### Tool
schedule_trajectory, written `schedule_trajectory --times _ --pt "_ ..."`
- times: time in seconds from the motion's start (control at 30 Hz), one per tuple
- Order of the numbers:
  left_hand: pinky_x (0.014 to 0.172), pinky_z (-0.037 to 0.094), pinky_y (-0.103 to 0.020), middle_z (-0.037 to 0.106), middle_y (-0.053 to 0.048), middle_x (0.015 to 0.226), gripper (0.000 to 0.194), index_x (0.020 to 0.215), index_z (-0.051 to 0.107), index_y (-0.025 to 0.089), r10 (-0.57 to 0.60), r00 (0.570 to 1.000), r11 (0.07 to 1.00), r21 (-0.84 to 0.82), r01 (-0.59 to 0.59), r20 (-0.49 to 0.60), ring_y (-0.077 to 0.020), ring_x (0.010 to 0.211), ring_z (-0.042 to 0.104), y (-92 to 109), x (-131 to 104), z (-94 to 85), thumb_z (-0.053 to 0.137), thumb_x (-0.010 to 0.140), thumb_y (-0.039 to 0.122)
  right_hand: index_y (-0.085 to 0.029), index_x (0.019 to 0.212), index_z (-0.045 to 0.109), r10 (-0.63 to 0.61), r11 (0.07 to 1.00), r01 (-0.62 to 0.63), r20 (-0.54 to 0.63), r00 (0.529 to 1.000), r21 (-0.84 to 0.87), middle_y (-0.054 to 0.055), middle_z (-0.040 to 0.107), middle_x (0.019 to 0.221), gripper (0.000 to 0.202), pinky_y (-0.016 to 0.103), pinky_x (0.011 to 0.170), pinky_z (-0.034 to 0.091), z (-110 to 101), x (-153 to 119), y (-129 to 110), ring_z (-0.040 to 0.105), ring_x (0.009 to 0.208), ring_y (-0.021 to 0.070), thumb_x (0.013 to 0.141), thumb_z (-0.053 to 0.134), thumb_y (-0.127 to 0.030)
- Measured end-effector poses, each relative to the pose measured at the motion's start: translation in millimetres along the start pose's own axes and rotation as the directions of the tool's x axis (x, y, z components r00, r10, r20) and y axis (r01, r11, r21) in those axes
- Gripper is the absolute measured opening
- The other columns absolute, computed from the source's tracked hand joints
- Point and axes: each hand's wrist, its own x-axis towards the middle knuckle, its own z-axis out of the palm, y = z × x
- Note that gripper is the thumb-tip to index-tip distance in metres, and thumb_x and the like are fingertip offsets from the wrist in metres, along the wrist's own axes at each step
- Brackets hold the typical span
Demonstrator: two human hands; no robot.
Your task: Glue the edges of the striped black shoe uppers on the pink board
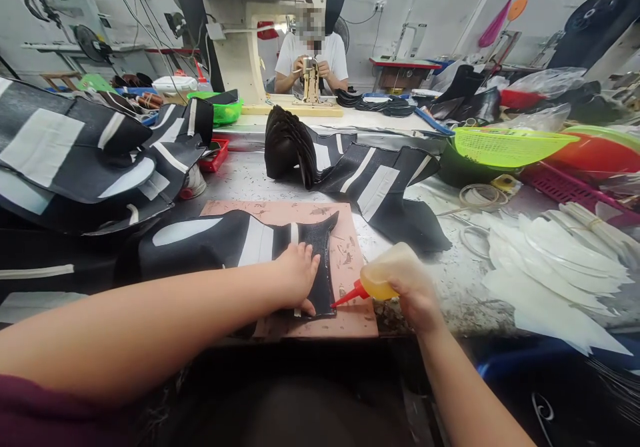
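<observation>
My left hand (299, 279) lies flat with its fingers apart on a black piece (210, 240) that carries white patches and a pale strip. The piece rests on a pink board (350, 260) at the table's front edge. My right hand (417, 294) is wrapped round a squeeze bottle (383, 274) of yellow liquid, tilted to the left. The bottle's red nozzle tip meets the near right corner of the black piece. A second black piece with white patches (375, 187) lies behind the board.
Stacked black pieces (60, 147) fill the left side. White cut sheets (555, 260) lie at the right, below a yellow-green basket (510, 146). A folded black stack (290, 147) stands behind the board. Across the table, a person (285, 67) sits at a sewing machine (235, 47).
</observation>
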Motion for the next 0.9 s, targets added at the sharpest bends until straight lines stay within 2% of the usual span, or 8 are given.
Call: schedule_trajectory --times 0.2,0.33,0.57,0.67,0.73,0.8,0.87,0.9 --pt "0.100 0.031 -0.048 0.022 -0.027 0.139 0.098 0.136 0.027 0.002 -0.002 0.999 1.000 0.012 0.002 0.035 -0.0388 0.129 0.028 0.5 -1.2 -1.8 0.063 0.066 0.061 -0.020 0.088 0.067 -0.028 0.999 0.029 -0.025 0.999 0.040 0.003 0.069 0.079 0.035 0.027 0.062 0.054 -2.4 -5.4 -0.6 0.065 0.067 0.0185 0.059 0.077 -0.036" --pt "0.100 0.030 -0.049 0.023 -0.028 0.138 0.099 0.135 0.028 0.000 0.003 1.000 1.000 -0.006 -0.003 0.005 -0.0398 0.128 0.028 0.3 0.2 2.0 0.064 0.065 0.060 -0.019 0.087 0.066 -0.012 1.000 0.012 -0.023 1.000 0.000 0.003 0.070 0.080 0.034 0.030 0.064 0.054 -6.0 -8.5 3.6 0.065 0.069 0.0197 0.059 0.077 -0.036" --pt "0.099 0.031 -0.053 0.027 -0.028 0.137 0.102 0.134 0.034 0.003 0.012 0.996 0.994 -0.108 -0.021 -0.084 -0.0428 0.127 0.029 -3.4 5.5 13.0 0.071 0.056 0.058 -0.016 0.088 0.063 -0.025 0.974 0.003 -0.092 0.995 -0.228 0.007 0.069 0.084 0.041 0.038 0.068 0.055 4.6 10.5 -0.5 0.065 0.079 0.0254 0.059 0.076 -0.041" --pt "0.099 0.031 -0.052 0.028 -0.028 0.137 0.101 0.134 0.034 0.004 0.012 0.995 0.995 -0.098 -0.021 -0.096 -0.0425 0.127 0.030 -2.5 3.5 14.4 0.072 0.056 0.057 -0.016 0.093 0.062 -0.129 0.917 0.108 -0.029 0.991 -0.384 0.009 0.068 0.090 0.043 0.040 0.072 0.054 17.8 27.8 -6.8 0.064 0.084 0.0270 0.061 0.074 -0.041" --pt "0.099 0.030 -0.050 0.027 -0.029 0.137 0.100 0.133 0.035 0.002 0.010 0.996 0.997 -0.080 -0.017 -0.084 -0.0415 0.127 0.029 -3.9 1.1 11.5 0.070 0.058 0.058 -0.016 0.098 0.060 -0.314 0.835 0.309 0.067 0.947 -0.455 0.011 0.066 0.098 0.043 0.043 0.080 0.052 26.1 36.1 -11.3 0.062 0.091 0.0271 0.063 0.073 -0.039" --pt "0.098 0.033 -0.047 0.031 -0.027 0.136 0.093 0.131 0.039 0.004 0.028 0.997 0.994 -0.101 -0.036 -0.074 -0.0396 0.126 0.033 -11.0 -0.8 4.6 0.066 0.062 0.059 -0.017 0.102 0.059 -0.526 0.703 0.500 0.103 0.844 -0.505 0.012 0.062 0.108 0.043 0.046 0.088 0.047 28.3 39.5 -14.9 0.058 0.101 0.0279 0.065 0.072 -0.035" --pt "0.093 0.039 -0.042 0.041 -0.021 0.133 0.071 0.126 0.048 0.012 0.081 0.995 0.980 -0.178 -0.091 -0.059 -0.0348 0.120 0.044 -25.6 -1.2 -4.6 0.059 0.071 0.056 -0.017 0.108 0.055 -0.630 0.642 0.535 0.020 0.776 -0.550 0.014 0.057 0.116 0.046 0.049 0.093 0.043 19.4 38.2 -17.0 0.053 0.108 0.0301 0.069 0.069 -0.035" --pt "0.089 0.042 -0.038 0.048 -0.016 0.130 0.056 0.122 0.053 0.016 0.111 0.992 0.965 -0.231 -0.122 -0.062 -0.0305 0.115 0.050 -35.4 -0.9 -8.9 0.055 0.077 0.050 -0.017 0.114 0.051 -0.619 0.665 0.480 -0.061 0.783 -0.572 0.015 0.054 0.120 0.049 0.051 0.093 0.042 10.0 36.4 -17.8 0.052 0.110 0.0311 0.072 0.066 -0.038"
